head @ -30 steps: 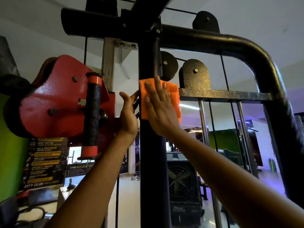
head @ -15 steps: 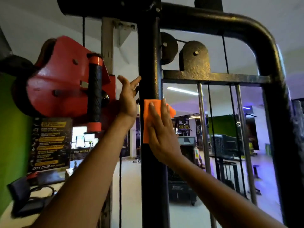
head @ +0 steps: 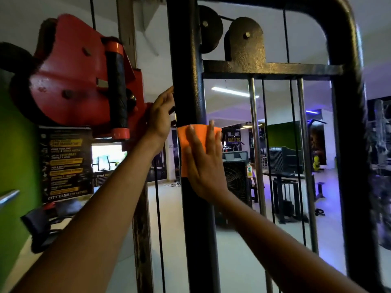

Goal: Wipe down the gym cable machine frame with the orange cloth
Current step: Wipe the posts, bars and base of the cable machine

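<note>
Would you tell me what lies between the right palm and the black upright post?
In the head view, the orange cloth lies there, pressed flat against the black upright post by the right hand.

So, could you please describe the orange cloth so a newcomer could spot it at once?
Find the thick black upright post in the middle of the cable machine. Partway down it, the right hand presses the orange cloth flat against the post. It is the only bright orange fabric there, unlike the red pulley housing to the left.
</note>
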